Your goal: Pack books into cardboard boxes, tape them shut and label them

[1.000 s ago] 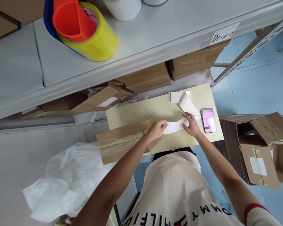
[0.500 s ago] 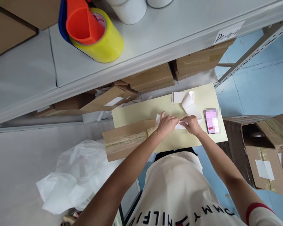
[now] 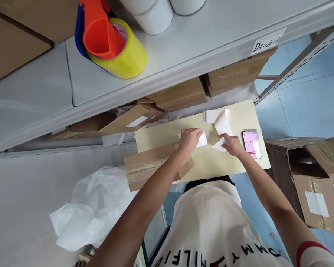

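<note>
My left hand [image 3: 189,139] is closed on a white label [image 3: 202,140] that it holds above the pale yellow board [image 3: 211,163]. My right hand [image 3: 233,144] pinches the end of a white label strip [image 3: 222,126] that curls back to a small stack of labels [image 3: 213,115] at the board's far edge. The two hands are a little apart. A flat brown cardboard box [image 3: 144,167] with tape lies under my left wrist. A phone [image 3: 251,144] lies on the board just right of my right hand.
A grey shelf [image 3: 183,48] above carries a yellow tape roll [image 3: 125,55] with an orange and blue dispenser [image 3: 96,31] and white rolls [image 3: 153,13]. Brown boxes [image 3: 183,92] sit under it. Crumpled white plastic [image 3: 91,207] lies lower left; an open carton [image 3: 314,174] stands right.
My hands met over the label strip and then parted. My left hand now carries a separate label away to the left, while my right hand keeps the strip's end.
</note>
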A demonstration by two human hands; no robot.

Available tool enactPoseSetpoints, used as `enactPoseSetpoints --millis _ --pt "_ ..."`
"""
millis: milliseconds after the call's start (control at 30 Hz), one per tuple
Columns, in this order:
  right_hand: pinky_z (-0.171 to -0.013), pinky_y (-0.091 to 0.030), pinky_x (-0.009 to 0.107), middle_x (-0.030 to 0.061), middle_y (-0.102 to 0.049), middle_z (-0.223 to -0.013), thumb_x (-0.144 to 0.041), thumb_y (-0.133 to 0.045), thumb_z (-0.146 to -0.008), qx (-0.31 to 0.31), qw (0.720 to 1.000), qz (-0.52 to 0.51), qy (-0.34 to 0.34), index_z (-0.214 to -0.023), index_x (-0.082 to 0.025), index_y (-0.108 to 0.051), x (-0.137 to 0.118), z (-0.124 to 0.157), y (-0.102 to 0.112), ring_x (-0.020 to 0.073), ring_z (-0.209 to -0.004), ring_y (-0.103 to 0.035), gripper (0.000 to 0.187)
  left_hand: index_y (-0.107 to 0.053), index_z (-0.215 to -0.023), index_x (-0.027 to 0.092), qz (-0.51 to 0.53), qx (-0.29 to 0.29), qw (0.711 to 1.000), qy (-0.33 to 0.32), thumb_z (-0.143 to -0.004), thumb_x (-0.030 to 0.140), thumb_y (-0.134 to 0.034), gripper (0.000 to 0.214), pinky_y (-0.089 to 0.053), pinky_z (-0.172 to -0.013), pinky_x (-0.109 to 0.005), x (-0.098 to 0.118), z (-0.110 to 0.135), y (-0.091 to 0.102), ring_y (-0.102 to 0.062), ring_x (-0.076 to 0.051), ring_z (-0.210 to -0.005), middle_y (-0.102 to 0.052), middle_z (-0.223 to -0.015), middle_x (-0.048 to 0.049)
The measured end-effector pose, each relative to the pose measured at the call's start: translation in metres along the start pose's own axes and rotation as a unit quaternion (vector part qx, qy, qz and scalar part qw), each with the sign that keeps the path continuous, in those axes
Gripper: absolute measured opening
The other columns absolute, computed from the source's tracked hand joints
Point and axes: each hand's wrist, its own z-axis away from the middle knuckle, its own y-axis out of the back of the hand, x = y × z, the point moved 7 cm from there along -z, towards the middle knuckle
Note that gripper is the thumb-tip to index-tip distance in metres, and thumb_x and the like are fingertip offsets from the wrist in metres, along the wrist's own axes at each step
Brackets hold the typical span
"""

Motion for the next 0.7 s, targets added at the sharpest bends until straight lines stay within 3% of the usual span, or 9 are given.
enactPoseSetpoints --millis 133,267,367,467,600,700 --pt "-0.104 -0.034 0.06 0.0125 -0.072 -0.117 -0.012 -0.07 -0.077 0.038 0.999 -0.003 -0.02 -0.129 -0.024 -0.056 -0.005 0.002 0.005 0.0349 -0.113 -0.063 0.055 -0.073 -0.088 0.021 0.084 0.048 0.995 0.016 -0.094 0.026 -0.051 0.023 -0.046 -0.087 -0.034 -0.007 0.005 0.02 -0.068 -0.021 -0.085 -0.078 -0.094 -0.0056" --pt "-0.106 -0.037 0.059 0.0178 -0.054 -0.144 -0.046 -0.079 -0.074 0.104 0.982 -0.154 0.038 -0.144 -0.024 -0.043 -0.043 0.02 0.018 0.0376 -0.131 -0.051 0.082 -0.074 -0.091 0.019 0.223 0.073 0.971 0.045 -0.092 0.032 -0.053 0.024 -0.05 -0.078 -0.029 -0.001 0.023 0.029 -0.069 -0.019 -0.083 -0.078 -0.093 -0.0049" --pt "-0.096 -0.05 0.048 0.0148 -0.064 -0.13 -0.058 -0.075 -0.075 0.106 0.939 -0.317 0.08 -0.145 -0.025 -0.041 -0.081 0.036 0.024 0.0298 -0.113 -0.064 0.084 -0.074 -0.089 0.019 0.314 0.066 0.946 0.044 -0.09 0.036 -0.055 0.026 -0.052 -0.076 -0.028 0.013 0.041 0.031 -0.07 -0.019 -0.082 -0.078 -0.092 -0.0043" --pt "-0.076 -0.057 0.039 0.0073 -0.072 -0.098 -0.055 -0.072 -0.078 0.142 0.911 -0.385 0.047 -0.129 -0.024 -0.054 -0.104 0.05 0.029 0.0227 -0.085 -0.068 0.062 -0.073 -0.092 0.018 0.388 0.049 0.92 0.034 -0.086 0.041 -0.062 0.026 -0.054 -0.076 -0.029 0.017 0.065 0.038 -0.071 -0.02 -0.085 -0.078 -0.092 -0.006" --pt "-0.066 -0.056 0.034 0.0035 -0.071 -0.086 -0.05 -0.073 -0.078 0.209 0.887 -0.412 0.023 -0.117 -0.024 -0.058 -0.122 0.066 0.037 0.0206 -0.075 -0.066 0.05 -0.069 -0.106 0.015 0.494 0.012 0.868 0.057 -0.07 0.044 -0.078 0.047 -0.056 -0.072 -0.03 -0.005 0.11 0.048 -0.072 -0.023 -0.085 -0.076 -0.092 -0.0092" --pt "-0.065 -0.055 0.035 0.003 -0.07 -0.084 -0.049 -0.072 -0.079 0.241 0.893 -0.38 0.034 -0.12 -0.024 -0.056 -0.143 0.078 0.039 0.0206 -0.073 -0.066 0.05 -0.069 -0.094 0.015 0.553 0.021 0.83 0.072 -0.064 0.046 -0.082 0.045 -0.055 -0.072 -0.03 -0.025 0.146 0.053 -0.071 -0.021 -0.082 -0.077 -0.091 -0.0091"
